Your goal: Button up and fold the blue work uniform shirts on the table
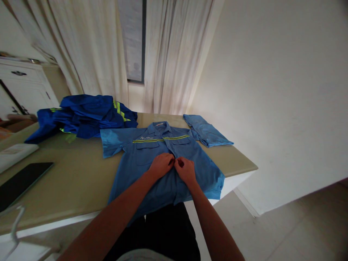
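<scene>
A short-sleeved blue shirt (168, 185) lay face up on the desk (81, 170), its collar (160, 127) away from the person and its hem at the near edge. A yellow-lined stripe (148, 141) crossed the chest above two flap pockets. The left hand (161, 165) and right hand (185, 168) met at the front opening, below pocket level, each with fingers drawn narrow and pinching the shirt's cloth; whether a button sat between the fingertips could not be determined. A heap of darker blue garments (87, 114) with bright yellow bands stood at far left. A folded blue garment (206, 130) lay beyond the shirt's right side. A black flat object (24, 183) rested at near left.
</scene>
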A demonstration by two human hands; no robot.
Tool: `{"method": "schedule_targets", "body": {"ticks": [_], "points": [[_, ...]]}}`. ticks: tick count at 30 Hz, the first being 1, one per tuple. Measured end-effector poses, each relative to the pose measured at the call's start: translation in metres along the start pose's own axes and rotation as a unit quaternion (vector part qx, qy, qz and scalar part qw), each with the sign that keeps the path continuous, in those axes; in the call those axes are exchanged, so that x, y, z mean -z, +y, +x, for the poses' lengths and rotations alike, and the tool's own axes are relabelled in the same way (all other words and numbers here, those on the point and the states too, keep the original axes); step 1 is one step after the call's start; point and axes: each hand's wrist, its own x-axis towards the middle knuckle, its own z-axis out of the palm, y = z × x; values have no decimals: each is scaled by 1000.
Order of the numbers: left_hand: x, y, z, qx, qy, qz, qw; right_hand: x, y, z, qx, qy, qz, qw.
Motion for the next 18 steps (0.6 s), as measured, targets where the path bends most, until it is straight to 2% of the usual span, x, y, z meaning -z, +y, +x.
{"method": "schedule_targets", "body": {"ticks": [4, 6, 9, 13, 18], "points": [[-1, 0, -1, 5, 17, -24, 1000, -2, 6, 2, -75, -37, 125, 989], [-1, -3, -1, 16, 21, -53, 998, -4, 9, 4, -82, -50, 148, 984], [-2, -10, 0, 33, 25, -133, 990, -5, 10, 6, -47, -35, 120, 991], [-2, -13, 2, 60, 42, -265, 961, -4, 9, 6, -12, -16, 77, 997], [-3, -14, 6, 81, 34, -336, 938, -4, 9, 5, 16, -8, 45, 999]]}}
